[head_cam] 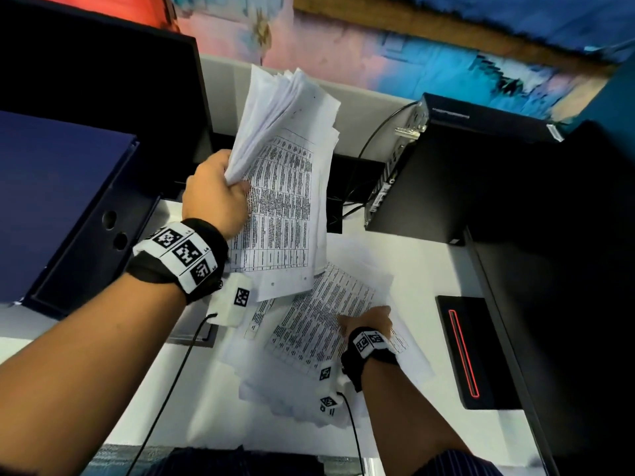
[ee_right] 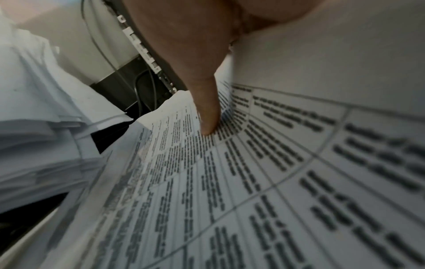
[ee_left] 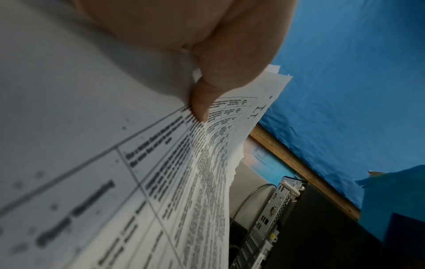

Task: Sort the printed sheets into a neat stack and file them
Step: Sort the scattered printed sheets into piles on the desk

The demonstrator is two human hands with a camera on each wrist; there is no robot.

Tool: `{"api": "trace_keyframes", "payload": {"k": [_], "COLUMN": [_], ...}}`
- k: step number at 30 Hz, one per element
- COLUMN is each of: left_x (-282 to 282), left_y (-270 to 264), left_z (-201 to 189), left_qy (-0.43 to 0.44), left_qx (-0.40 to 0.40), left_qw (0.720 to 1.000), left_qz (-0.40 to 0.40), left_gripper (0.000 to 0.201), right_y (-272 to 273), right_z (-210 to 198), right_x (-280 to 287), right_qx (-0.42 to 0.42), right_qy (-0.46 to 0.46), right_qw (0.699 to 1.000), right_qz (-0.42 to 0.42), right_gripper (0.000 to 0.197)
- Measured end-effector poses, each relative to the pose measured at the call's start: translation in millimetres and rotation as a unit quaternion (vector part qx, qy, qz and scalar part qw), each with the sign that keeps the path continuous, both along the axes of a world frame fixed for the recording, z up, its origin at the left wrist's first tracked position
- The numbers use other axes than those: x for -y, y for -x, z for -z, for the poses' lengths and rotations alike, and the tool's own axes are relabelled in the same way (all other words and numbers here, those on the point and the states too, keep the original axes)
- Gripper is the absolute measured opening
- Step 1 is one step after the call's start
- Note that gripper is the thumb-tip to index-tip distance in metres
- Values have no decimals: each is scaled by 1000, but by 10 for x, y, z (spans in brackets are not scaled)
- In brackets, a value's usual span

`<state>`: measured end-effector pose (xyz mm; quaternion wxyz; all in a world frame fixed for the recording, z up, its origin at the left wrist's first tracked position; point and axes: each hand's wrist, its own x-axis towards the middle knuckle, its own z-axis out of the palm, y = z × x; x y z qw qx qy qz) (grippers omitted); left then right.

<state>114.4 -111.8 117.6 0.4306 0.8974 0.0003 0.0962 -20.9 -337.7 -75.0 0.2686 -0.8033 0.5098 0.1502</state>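
The left hand [head_cam: 214,194] grips the raised bundle of white printed sheets [head_cam: 285,187]. The right hand [head_cam: 367,322] presses flat on loose printed pages [head_cam: 309,324] right under it, long side pointing toward the bundle.

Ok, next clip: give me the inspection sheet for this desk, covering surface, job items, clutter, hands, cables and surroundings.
Surface: white desk, partly covered by paper.
Job's things: held bundle lifted, edges fanned and uneven; loose sheets spread askew on the desk; blue binder at left.
Clutter: black device with a red-lit slot.
Grippers: left hand grips the bundle; right hand rests on the loose sheets.
Cables: black cable into the computer case.
Surroundings: blue wall.
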Motion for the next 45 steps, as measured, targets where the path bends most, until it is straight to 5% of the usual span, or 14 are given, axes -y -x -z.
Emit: {"api": "trace_keyframes", "payload": {"k": [8,13,18,23,27,29,34,38,41,45], "left_x": [12,217,431,557,554,535,496,532,570,515], "left_y": [3,208,487,645,699,712,721,799,814,751], "left_z": [63,396,925,1231,1392,1439,1469,1514,1530,1439], "left_qy": [35,-6,-58,-43,-10,16,102,70,-31,92], "left_qx": [-28,-120,-258,-343,-364,-373,-414,-418,-365,-282], "left_qw": [999,992,962,936,930,928,904,905,930,954], "left_qz": [20,41,74,64,41,19,-37,15,20,31], "left_gripper": [29,32,22,12,25,43,72,77,60,29], "right_y": [39,-32,-40,12,-33,-100,-180,-174,-161,-106], "right_z": [-348,-1149,-2014,-2487,-2008,-1519,-471,-100,-35,-142], "right_x": [7,363,610,792,815,866,769,352,204,436], "right_qx": [103,159,243,378,419,350,116,47,46,137], "right_qy": [-24,120,245,156,-51,-110,-65,-21,-35,-76], "right_qw": [994,979,929,905,904,929,988,982,979,977], "right_qz": [19,-42,-130,-116,-69,-53,-81,-181,-197,-148], "right_gripper": [30,28,22,24,32,40,67,65,76,109]}}
